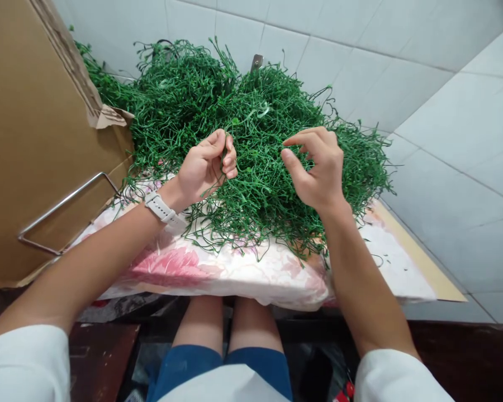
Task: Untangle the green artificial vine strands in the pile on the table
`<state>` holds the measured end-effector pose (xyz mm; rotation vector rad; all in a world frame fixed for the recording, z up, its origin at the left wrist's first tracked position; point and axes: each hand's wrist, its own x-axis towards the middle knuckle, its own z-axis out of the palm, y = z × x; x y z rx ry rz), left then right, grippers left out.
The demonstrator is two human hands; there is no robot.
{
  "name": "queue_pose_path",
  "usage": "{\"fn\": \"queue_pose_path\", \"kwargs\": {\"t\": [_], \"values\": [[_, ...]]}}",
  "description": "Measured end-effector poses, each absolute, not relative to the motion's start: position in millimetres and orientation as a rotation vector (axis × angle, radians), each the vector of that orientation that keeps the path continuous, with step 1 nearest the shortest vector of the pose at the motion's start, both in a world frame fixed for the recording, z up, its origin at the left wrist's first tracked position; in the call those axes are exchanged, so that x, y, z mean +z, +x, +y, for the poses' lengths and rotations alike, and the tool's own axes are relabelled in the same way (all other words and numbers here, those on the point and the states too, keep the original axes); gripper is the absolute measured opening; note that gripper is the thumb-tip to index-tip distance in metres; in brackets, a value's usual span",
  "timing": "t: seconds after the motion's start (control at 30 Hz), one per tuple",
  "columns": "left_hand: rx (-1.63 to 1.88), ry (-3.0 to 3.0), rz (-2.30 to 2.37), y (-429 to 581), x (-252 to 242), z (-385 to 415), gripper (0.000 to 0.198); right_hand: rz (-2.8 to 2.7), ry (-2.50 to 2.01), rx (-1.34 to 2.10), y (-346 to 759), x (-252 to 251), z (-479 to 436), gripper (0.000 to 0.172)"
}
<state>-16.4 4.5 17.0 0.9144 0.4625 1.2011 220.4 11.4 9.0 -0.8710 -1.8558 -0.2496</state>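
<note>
A large heap of thin green stems (272, 178) with small knobbed tips lies against the wall; they look like artificial plant stems. Over the front of the heap, my left hand (207, 163) is closed, pinching a green stem (224, 153) between thumb and fingers, with more of it trailing below the palm. My right hand (316, 164) hovers over the heap's right side, its thumb and forefinger a little apart and nothing visible between them. Its other fingers are curled and partly hidden.
A floral cloth (230, 273) covers the surface under the heap. On the left stands a big cardboard box (33, 139), with a bent metal wire frame (62, 206) against it. White tiled wall (360, 33) closes off the back and right. My legs are below the front edge.
</note>
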Motion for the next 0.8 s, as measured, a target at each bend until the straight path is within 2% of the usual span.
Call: {"fn": "queue_pose_path", "kwargs": {"t": [0.13,0.23,0.33,0.57,0.63,0.8], "values": [[1.176,0.959,0.451,-11,14,3,0.032,-1.913,-0.747,-0.153,209,4,6,0.027],[1.131,1.003,0.449,-7,10,0,0.033,-1.909,-0.605,0.147,194,-1,1,0.029],[1.087,1.024,0.435,-4,10,-3,0.033,-1.827,-0.483,0.425,179,-6,-2,0.020],[0.844,1.119,0.386,-10,10,-4,0.034,-1.645,-0.341,1.101,173,-10,1,0.039],[0.779,1.203,0.381,-11,6,-2,0.039,-1.806,-0.351,1.052,175,-7,0,0.042],[0.733,1.364,0.416,-9,5,-3,0.049,-2.132,-0.398,0.671,179,6,-13,0.045]]}}
